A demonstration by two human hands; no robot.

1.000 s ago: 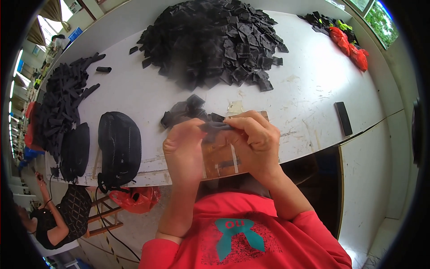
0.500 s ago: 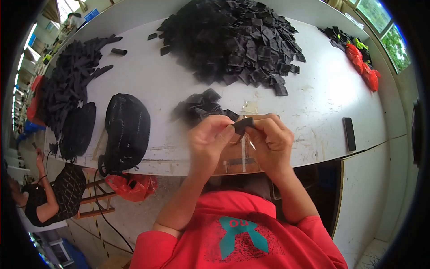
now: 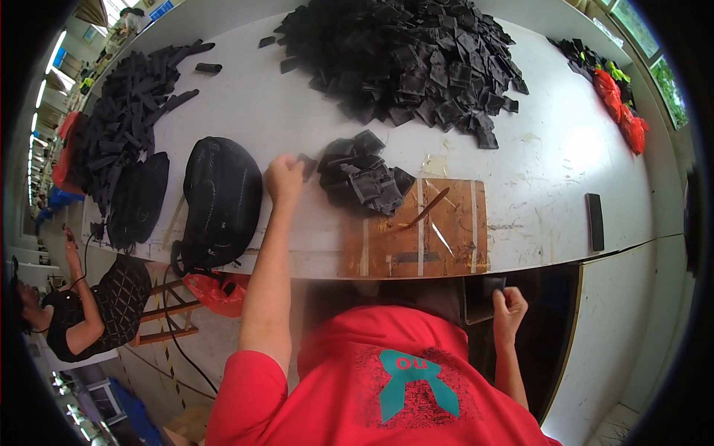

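Note:
My left hand [image 3: 285,178] is closed with a small black fabric piece [image 3: 306,165] at its fingertips, just left of a small heap of similar black pieces [image 3: 366,178] on the table. My right hand [image 3: 509,311] is low at the right, below the table's front edge. Its fingers pinch a small dark piece [image 3: 493,283] that looks like the same black fabric. Between the hands lies a brown board [image 3: 462,230] with pale tape strips across it. A thin curved brown strip [image 3: 429,208] and a narrow shiny sliver rest on the board.
A large mound of black fabric pieces [image 3: 424,70] covers the table's far middle. Black rolled strips [image 3: 123,111] are heaped far left, behind two black pouches [image 3: 219,201]. A black bar [image 3: 595,221] and red bags [image 3: 621,111] lie right. Another person [image 3: 82,312] sits at left.
My hands have parted from the black piece they pinched together over the board. The left went left past the small heap; the right dropped below the table edge. The board is now uncovered.

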